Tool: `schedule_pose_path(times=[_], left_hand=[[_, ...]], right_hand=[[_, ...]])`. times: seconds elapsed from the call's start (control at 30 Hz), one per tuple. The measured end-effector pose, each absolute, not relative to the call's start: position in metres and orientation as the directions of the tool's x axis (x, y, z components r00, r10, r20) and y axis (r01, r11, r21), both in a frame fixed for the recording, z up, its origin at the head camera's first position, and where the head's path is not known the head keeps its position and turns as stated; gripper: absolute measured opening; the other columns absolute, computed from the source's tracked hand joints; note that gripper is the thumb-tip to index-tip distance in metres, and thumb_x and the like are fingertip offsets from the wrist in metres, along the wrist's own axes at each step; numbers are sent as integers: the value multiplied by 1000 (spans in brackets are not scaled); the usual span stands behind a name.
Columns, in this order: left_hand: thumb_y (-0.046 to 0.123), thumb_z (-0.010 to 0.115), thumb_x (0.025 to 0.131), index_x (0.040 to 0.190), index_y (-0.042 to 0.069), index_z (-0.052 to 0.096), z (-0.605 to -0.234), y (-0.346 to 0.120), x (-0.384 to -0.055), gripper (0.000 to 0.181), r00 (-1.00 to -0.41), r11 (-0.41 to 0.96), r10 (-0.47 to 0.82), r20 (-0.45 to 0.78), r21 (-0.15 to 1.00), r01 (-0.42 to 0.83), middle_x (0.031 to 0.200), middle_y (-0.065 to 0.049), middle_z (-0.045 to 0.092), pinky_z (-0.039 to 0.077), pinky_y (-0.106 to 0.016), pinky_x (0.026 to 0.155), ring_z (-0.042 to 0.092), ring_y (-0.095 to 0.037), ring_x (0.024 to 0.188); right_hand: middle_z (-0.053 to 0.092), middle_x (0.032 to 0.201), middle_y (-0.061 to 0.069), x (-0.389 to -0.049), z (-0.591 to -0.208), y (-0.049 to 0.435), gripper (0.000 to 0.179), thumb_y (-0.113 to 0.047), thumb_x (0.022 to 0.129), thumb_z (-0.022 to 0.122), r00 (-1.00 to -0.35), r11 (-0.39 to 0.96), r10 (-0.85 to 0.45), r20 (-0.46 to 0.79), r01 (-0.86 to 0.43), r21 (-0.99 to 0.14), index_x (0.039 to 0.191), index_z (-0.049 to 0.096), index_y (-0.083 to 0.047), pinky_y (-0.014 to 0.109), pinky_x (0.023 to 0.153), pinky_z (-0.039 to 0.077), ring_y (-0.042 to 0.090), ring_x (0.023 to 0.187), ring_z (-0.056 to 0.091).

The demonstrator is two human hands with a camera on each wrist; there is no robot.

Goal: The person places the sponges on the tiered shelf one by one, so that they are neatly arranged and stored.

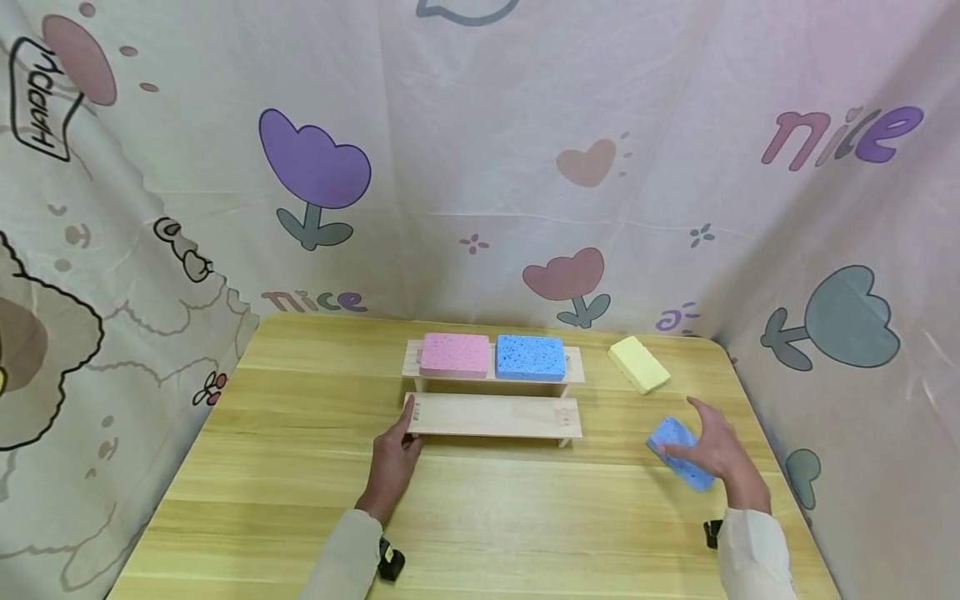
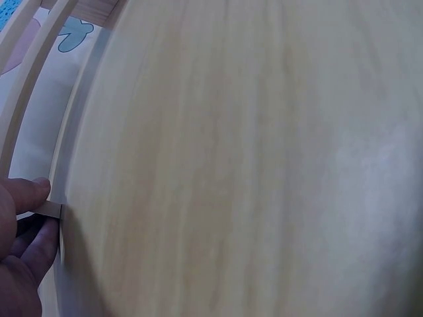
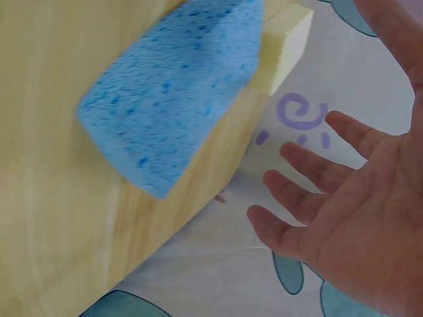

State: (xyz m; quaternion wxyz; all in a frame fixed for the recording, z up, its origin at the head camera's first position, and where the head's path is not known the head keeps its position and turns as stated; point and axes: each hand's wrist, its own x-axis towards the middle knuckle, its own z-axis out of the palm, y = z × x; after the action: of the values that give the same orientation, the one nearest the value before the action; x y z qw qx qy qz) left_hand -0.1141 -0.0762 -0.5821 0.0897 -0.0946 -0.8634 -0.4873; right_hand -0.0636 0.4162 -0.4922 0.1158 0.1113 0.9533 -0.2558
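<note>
A small two-tier wooden stand sits near the middle of the table. My left hand pinches the left end of its lower tier. In the left wrist view, thumb and fingers close on a piece of the stand. Over a loose blue sponge on the table at right hovers my right hand, fingers spread. In the right wrist view, a gap separates those fingers from the blue sponge. Side by side on the upper tier lie a pink sponge and another blue sponge.
A yellow sponge lies behind the loose blue one, toward the back right of the table. Patterned cloth hangs close along the table's back and sides.
</note>
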Motion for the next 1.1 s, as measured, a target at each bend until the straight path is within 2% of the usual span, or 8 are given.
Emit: schedule_pose_path(times=[0.27, 0.6, 0.87, 1.1], left_hand=[[-7, 68, 82, 147, 14, 34, -582, -76, -114, 76, -970, 509, 77, 231, 828, 237, 124, -26, 59, 58, -26, 73, 66, -25, 97], [-6, 68, 82, 148, 16, 33, -583, -76, -114, 77, -972, 507, 77, 223, 830, 231, 125, -24, 60, 57, -24, 71, 66, -24, 93], [-6, 68, 82, 148, 16, 33, -583, -77, -115, 78, -969, 509, 78, 234, 827, 241, 126, -25, 59, 57, -24, 73, 66, -25, 97], [-7, 67, 82, 148, 15, 33, -584, -77, -114, 77, -970, 506, 77, 229, 829, 236, 126, -26, 58, 57, -25, 74, 66, -26, 98]], right_hand=[[17, 145, 40, -59, -510, 420, 119, -48, 67, 82, -926, 840, 179, -332, 319, -438, 148, 12, 5, 73, 98, 27, 60, 127, 20], [15, 144, 40, -56, -520, 420, 124, -49, 63, 84, -903, 820, 205, -378, 370, -438, 148, 12, 5, 72, 97, 31, 60, 123, 23], [17, 142, 42, -53, -526, 422, 117, -45, 68, 83, -909, 836, 203, -363, 354, -419, 147, 14, 7, 72, 98, 30, 60, 123, 24], [20, 141, 42, -49, -535, 423, 118, -45, 67, 82, -902, 822, 223, -369, 378, -426, 146, 14, 9, 71, 100, 28, 59, 123, 25]])
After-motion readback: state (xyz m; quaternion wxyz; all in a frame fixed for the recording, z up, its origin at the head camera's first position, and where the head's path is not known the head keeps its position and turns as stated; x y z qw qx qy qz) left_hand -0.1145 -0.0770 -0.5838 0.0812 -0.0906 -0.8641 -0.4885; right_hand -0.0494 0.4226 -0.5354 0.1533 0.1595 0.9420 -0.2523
